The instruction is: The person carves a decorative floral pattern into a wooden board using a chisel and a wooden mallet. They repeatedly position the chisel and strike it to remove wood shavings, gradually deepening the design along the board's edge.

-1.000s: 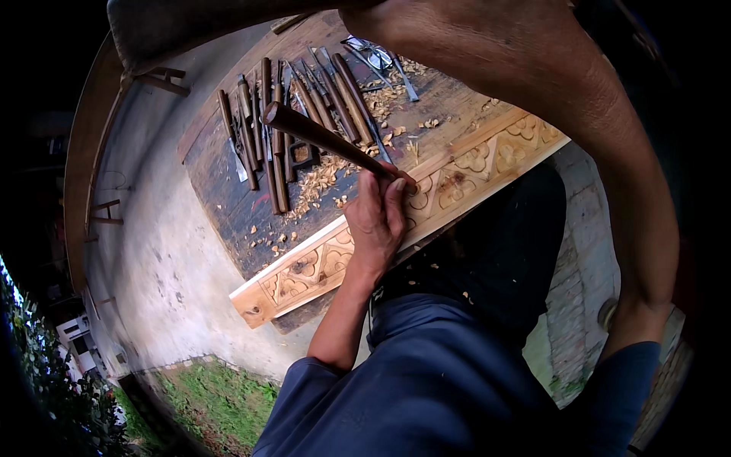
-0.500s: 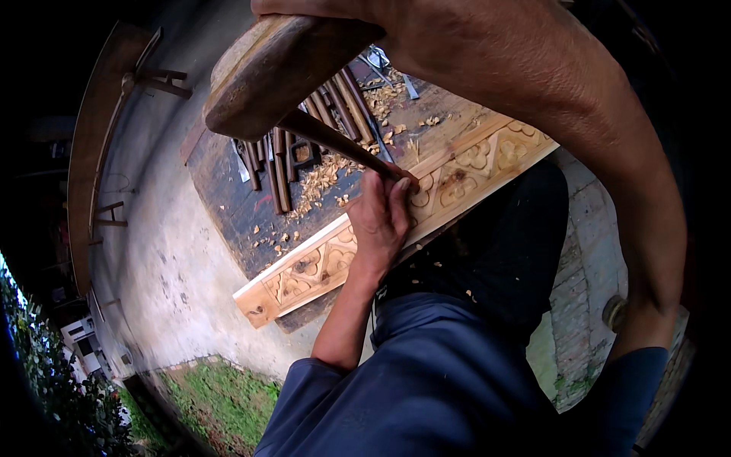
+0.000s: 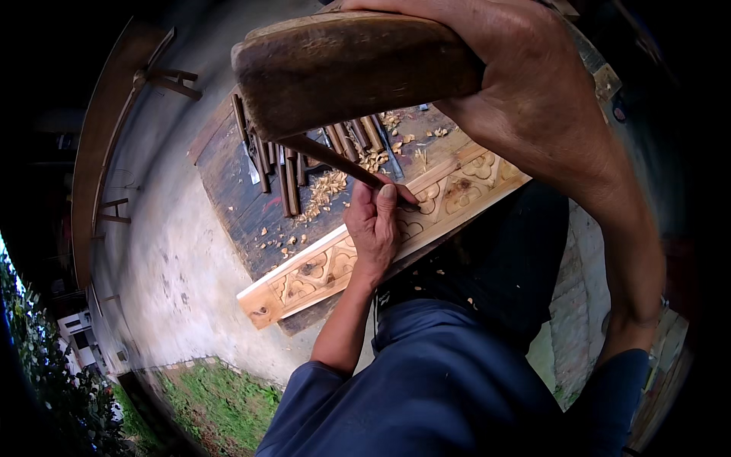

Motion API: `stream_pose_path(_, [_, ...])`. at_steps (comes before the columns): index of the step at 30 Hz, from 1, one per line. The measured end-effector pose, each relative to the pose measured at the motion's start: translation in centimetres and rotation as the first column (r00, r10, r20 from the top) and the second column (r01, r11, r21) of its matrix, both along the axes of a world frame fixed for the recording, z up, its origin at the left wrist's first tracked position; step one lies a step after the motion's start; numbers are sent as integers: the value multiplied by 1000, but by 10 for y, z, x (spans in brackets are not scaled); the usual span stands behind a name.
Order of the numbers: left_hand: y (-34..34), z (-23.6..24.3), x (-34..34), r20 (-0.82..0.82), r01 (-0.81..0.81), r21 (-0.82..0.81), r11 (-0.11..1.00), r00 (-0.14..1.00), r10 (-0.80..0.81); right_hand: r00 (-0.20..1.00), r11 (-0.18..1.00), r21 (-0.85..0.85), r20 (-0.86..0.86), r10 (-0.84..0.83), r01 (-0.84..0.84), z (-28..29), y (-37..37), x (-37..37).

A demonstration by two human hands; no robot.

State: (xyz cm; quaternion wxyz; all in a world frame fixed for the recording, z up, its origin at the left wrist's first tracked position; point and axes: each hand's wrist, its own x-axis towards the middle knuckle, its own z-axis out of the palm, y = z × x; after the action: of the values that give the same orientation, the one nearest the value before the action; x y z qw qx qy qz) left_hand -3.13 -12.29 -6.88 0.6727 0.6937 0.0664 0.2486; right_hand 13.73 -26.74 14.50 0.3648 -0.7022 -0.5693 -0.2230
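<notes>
My left hand (image 3: 375,221) grips a wood-handled chisel (image 3: 327,158) and rests on a long pale carved wooden strip (image 3: 304,274). The chisel's tip sits on the floral carving near the strip's middle. My right hand (image 3: 533,91) is raised close to the camera, closed around a dark wooden mallet (image 3: 350,65). The mallet's head hangs just above the chisel's upper end.
The strip lies along the front edge of a dark workbench (image 3: 232,198) strewn with wood chips (image 3: 324,190). Several more chisels (image 3: 274,164) lie in a row at the back. A concrete floor (image 3: 160,259) and grass (image 3: 221,404) lie to the left.
My right hand has brought the mallet down from above the frame to just over the chisel's handle end. My left hand holds the chisel on the same spot.
</notes>
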Motion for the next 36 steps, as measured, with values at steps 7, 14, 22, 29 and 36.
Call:
stream_pose_path(7, [15, 15, -5, -32, -78, -295, 952, 997, 72, 708, 962, -87, -660, -251, 261, -34, -69, -29])
stream_pose_path(14, [34, 37, 16, -46, 207, -295, 933, 972, -230, 428, 871, -320, -773, -468, 373, -66, -113, -37])
stream_pose_path(22, [35, 48, 48, -64, 372, -351, 859, 906, -419, 282, 859, -286, -860, -426, 425, -88, -126, -43])
stream_pose_path(29, [40, 25, 53, -46, 483, -262, 836, 859, -510, 272, 842, -332, -840, -469, 426, -97, -122, -41])
stream_pose_path(36, [38, 23, 51, -79, 479, -291, 828, 850, -520, 288, 833, -353, -820, -495, 426, -105, -113, -36])
